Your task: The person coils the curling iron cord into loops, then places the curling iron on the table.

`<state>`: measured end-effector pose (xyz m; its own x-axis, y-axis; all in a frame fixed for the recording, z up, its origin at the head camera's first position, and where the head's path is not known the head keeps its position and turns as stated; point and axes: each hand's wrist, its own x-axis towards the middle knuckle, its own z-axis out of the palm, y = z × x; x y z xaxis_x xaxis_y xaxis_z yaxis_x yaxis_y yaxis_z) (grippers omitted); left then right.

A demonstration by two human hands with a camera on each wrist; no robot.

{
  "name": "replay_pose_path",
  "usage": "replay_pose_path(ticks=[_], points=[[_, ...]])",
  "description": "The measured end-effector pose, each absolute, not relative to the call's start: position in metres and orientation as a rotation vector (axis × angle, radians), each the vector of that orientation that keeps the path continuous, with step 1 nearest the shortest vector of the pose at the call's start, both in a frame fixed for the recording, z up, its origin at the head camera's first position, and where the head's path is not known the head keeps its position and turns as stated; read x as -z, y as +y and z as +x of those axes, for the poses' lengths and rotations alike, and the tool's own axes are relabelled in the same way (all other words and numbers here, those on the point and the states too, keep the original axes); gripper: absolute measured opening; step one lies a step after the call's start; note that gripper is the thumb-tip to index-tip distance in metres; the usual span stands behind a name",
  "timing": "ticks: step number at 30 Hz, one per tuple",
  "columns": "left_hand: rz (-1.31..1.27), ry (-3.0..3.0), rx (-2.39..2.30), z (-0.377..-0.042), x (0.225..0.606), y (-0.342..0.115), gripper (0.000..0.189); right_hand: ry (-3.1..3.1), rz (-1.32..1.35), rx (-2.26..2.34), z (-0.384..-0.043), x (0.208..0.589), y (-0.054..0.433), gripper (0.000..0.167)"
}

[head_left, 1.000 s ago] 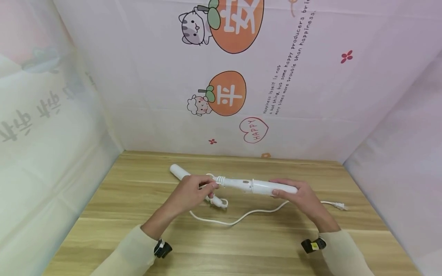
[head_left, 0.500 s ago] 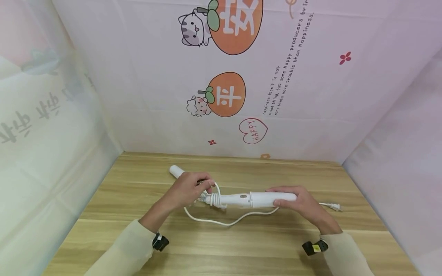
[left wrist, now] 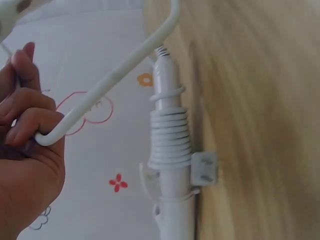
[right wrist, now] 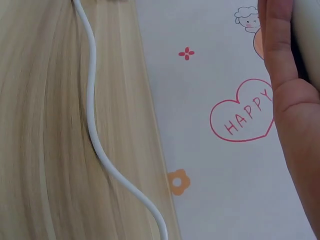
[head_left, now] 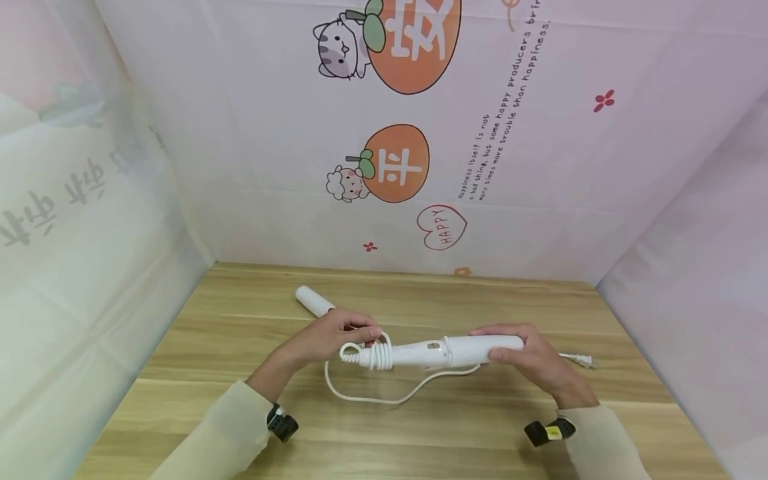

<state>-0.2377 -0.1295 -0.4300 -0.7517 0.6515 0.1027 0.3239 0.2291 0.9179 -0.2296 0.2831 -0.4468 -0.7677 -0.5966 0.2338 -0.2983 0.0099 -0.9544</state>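
My right hand [head_left: 537, 363] grips the thick barrel end of a white curling iron [head_left: 414, 353], held level over the table. Its white cord [head_left: 381, 357] makes several turns around the handle end at the left. With finger and thumb, my left hand [head_left: 327, 337] pinches the cord just behind those turns. In the left wrist view, the cord [left wrist: 110, 80] runs taut out of the curled fingers. A second white curling iron [left wrist: 175, 215] lies on the table beyond the left hand, its own cord wound neatly round it and its plug [left wrist: 204, 169] at the side.
The loose length of cord [head_left: 372, 400] curves across the wooden table [head_left: 384, 440] below the held curling iron. Its plug [head_left: 582, 360] lies to the right, past the right hand. Printed cloth walls [head_left: 270, 200] enclose the table at the back and both sides.
The handle end of the curling iron has come down nearer to me. My left hand has carried the cord up and over the handle, then lower behind it. The right hand keeps its grip.
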Motion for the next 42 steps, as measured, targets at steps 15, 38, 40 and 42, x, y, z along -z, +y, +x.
replay_pose_path(ticks=[15, 38, 40, 42], points=[[0.394, 2.173, -1.881, -0.212, 0.454, -0.084, 0.038, 2.194, -0.615, 2.010, -0.231, 0.446, 0.264, 0.031], [0.664, 2.748, -1.480, -0.202, 0.431, -0.102, 0.023, 2.549, -0.330, 1.722, -0.236, 0.442, 0.269, 0.043], [0.750, 2.818, -1.395, -0.206, 0.425, -0.107, 0.022, 2.563, -0.350, 1.653, -0.234, 0.441, 0.269, 0.042], [0.836, 2.859, -1.304, -0.210, 0.419, -0.112, 0.022, 2.560, -0.385, 1.597, -0.232, 0.441, 0.268, 0.041]])
